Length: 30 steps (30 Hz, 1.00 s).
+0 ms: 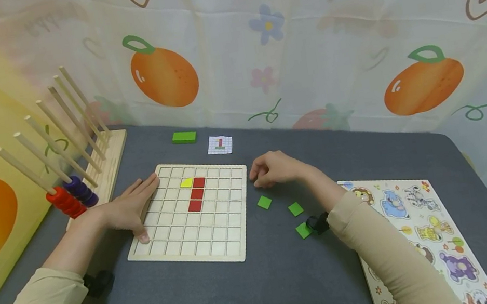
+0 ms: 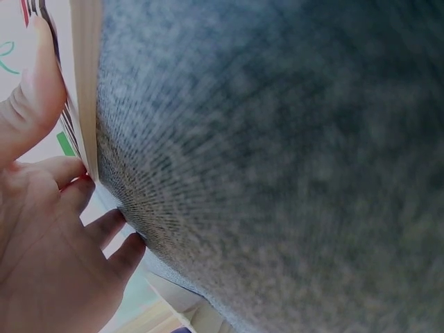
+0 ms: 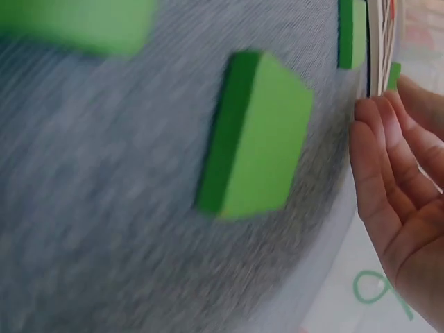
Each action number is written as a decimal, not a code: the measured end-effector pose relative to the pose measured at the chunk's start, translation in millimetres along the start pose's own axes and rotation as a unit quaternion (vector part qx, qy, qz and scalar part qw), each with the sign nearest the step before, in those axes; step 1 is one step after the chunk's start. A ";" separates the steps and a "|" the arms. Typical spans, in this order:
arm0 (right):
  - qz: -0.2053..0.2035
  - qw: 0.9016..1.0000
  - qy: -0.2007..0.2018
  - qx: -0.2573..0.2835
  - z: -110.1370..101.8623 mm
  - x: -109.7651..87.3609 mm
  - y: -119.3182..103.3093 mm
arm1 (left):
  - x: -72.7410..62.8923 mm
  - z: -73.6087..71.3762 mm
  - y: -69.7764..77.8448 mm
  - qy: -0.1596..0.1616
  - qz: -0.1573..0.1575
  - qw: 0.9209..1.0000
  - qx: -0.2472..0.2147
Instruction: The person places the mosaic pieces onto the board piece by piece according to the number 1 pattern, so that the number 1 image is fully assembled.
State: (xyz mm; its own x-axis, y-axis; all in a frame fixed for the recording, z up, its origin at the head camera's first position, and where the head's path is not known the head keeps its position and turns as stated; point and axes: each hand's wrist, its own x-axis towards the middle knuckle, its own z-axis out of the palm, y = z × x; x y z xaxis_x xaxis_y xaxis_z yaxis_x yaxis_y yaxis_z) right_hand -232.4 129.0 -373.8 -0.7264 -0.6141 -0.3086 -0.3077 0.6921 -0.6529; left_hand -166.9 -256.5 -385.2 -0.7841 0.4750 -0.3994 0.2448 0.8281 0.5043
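Observation:
A light wooden grid board [image 1: 181, 240] lies on the dark table with three red tiles [image 1: 196, 193] in a column and a yellow piece [image 1: 186, 182] beside the topmost. My left hand [image 1: 127, 211] rests along the board's left edge, fingers spread, thumb on its near-left corner. In the left wrist view, the thumb lies over the board's face. Just off the board's right edge hovers my right hand [image 1: 276, 168], fingers loosely bent; nothing shows in it. Three green tiles lie near it: one close to the board [image 1: 264, 202], another farther right [image 1: 296, 209], the last by the wrist [image 1: 303, 230].
Behind the board are a green block [image 1: 184, 137] and a small printed pattern card [image 1: 220, 145]. At left stands a wooden peg rack [image 1: 114, 155] with red beads [image 1: 66, 201] and blue beads [image 1: 81, 191]. An animal puzzle board [image 1: 423, 214] lies at right, partly beneath the right sleeve.

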 end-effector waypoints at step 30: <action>-0.054 0.980 -0.188 0.033 -0.4 -14.7 21.7 | -1.2 -0.6 2.2 -0.001 -0.004 1.000 -0.004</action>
State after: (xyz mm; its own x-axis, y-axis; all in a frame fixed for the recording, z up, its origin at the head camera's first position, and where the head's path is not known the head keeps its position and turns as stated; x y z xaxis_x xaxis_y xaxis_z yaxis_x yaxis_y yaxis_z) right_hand -228.6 153.2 -383.1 -0.4105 -0.7871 -0.4605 -0.3208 0.5973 -0.7350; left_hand -165.7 -255.5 -383.2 -0.7855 0.4685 -0.4045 0.2335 0.8295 0.5074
